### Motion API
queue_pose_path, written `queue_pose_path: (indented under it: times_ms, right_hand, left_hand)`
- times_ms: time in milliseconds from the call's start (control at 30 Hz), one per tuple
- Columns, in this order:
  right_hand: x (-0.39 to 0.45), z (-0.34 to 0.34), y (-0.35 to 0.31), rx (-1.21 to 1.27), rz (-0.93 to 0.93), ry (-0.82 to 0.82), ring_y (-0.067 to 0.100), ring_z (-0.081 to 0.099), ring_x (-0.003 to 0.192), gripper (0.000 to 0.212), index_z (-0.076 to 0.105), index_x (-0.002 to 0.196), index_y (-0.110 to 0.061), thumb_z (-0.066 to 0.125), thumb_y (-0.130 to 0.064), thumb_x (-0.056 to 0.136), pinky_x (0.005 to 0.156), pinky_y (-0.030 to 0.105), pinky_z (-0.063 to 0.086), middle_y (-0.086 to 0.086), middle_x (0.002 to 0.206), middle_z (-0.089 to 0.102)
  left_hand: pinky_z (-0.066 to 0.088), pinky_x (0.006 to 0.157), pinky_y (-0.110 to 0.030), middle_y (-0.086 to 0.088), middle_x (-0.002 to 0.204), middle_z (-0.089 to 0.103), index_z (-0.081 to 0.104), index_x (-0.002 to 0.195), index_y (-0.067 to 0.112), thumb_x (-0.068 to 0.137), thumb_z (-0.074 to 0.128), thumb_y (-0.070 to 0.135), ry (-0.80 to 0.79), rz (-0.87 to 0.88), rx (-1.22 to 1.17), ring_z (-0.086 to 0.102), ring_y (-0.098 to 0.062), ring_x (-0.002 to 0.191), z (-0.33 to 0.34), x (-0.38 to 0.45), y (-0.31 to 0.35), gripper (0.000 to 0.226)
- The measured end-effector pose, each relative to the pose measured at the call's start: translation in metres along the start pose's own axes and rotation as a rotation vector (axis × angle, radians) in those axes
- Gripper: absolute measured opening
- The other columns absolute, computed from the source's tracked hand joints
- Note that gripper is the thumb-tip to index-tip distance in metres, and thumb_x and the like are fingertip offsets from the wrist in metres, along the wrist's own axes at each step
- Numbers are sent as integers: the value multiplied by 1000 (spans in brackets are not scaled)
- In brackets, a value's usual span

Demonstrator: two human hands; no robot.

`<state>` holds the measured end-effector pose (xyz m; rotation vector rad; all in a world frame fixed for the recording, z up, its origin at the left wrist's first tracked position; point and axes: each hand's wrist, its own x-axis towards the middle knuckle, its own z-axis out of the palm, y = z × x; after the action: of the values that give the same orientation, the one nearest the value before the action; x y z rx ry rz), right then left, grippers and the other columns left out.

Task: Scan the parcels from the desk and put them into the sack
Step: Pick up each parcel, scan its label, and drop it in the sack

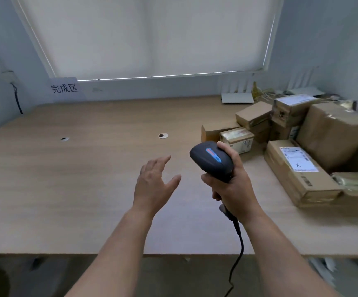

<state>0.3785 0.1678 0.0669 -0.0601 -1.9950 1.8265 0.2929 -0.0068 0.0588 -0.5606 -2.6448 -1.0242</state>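
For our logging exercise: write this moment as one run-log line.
right hand: grips scanner | left hand: open, above desk | parcels: piled right

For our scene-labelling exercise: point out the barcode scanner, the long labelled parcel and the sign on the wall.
barcode scanner [211,159], head view, top of its dark head.
long labelled parcel [298,159], head view, white shipping label.
sign [65,88], head view, its printed characters.

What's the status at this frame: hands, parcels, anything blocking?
Right hand grips scanner. Left hand open, empty, above desk. Parcels piled at desk's right, none in hand. Sack not in view; nothing between hands and pile.
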Motion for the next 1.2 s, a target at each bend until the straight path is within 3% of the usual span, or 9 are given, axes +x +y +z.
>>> queue_pose_path:
  times_ms: [400, 667, 833, 967, 1100, 1200]
  right_hand:
    - [92, -57, 39, -106, -1, 184, 6, 56, 56, 74, 44, 136, -46, 76, -4, 84, 50, 22, 48, -8, 128, 51]
    - [180, -76, 80, -114, 69, 285, 5, 57, 59, 77, 45, 131, -53, 78, -5, 81, 46, 21, 47, 2, 131, 51]
    - [224, -82, 110, -136, 108, 309, 7, 58, 53, 76, 45, 135, -46, 76, -1, 81, 46, 21, 48, 3, 128, 50]
    - [253, -88, 132, -145, 146, 337, 6, 56, 64, 76, 46, 132, -49, 79, -5, 79, 58, 24, 50, -14, 120, 56]
    - [269, -93, 149, -140, 191, 373, 0, 55, 72, 74, 46, 127, -54, 80, -22, 71, 66, 19, 47, -11, 122, 58]
    - [269, -96, 161, -159, 207, 373, 1, 54, 74, 76, 46, 132, -50, 82, -18, 74, 68, 21, 47, -4, 128, 56]
  left_hand:
    - [32, 99, -26, 0, 135, 49, 42, 142, 25, 86, 67, 35, -190, 99, -28, 39, -18, 127, 92, 123, 11, 62]
    - [30, 105, -28, -1, 142, 43, 38, 145, 27, 85, 68, 34, -318, 166, -34, 33, -19, 132, 158, 233, 6, 68]
    - [26, 111, -32, -1, 150, 35, 32, 148, 27, 86, 66, 35, -392, 236, 15, 27, -21, 137, 203, 293, 0, 71]
    - [25, 112, -35, -1, 155, 27, 28, 149, 31, 86, 65, 38, -460, 260, 95, 23, -23, 140, 239, 333, -11, 74]
    - [20, 114, -38, -6, 159, 17, 21, 150, 34, 85, 63, 47, -524, 284, 256, 19, -28, 142, 270, 357, -24, 79]
    - [20, 114, -38, -11, 158, 17, 23, 150, 35, 85, 62, 47, -590, 241, 295, 18, -30, 142, 285, 363, -35, 77]
